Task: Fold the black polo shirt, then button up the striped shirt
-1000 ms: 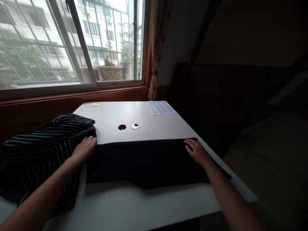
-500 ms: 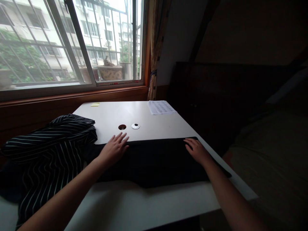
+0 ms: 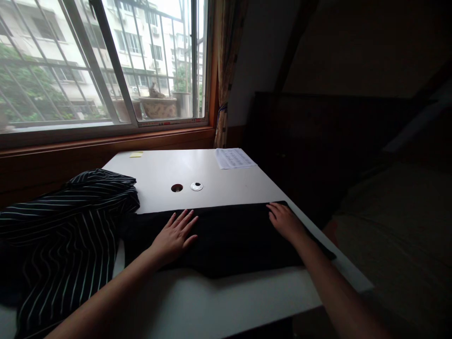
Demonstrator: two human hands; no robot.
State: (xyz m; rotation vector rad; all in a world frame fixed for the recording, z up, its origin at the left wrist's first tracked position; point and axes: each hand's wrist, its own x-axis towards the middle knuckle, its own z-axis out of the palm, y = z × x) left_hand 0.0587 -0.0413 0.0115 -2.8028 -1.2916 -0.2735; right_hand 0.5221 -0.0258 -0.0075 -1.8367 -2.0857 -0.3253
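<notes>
A folded black cloth (image 3: pixel 229 238) lies flat across the white table (image 3: pixel 219 301), stretching from left to right. My left hand (image 3: pixel 174 238) rests palm down on the cloth's left-middle part, fingers spread and open. My right hand (image 3: pixel 286 222) lies flat on the cloth's far right end, close to the table's right edge, fingers stretched out. Neither hand holds anything.
A crumpled black garment with white stripes (image 3: pixel 60 235) is heaped on the table's left side. A round cable hole (image 3: pixel 177 188) and its white cap (image 3: pixel 197 186) sit mid-table. A printed paper sheet (image 3: pixel 233 157) and a yellow sticky note (image 3: pixel 135 154) lie near the window. Dark furniture stands at right.
My left hand left the cloth's left end beside the striped garment and slid rightward onto the middle of the black cloth, fingers spreading. My right hand stayed put.
</notes>
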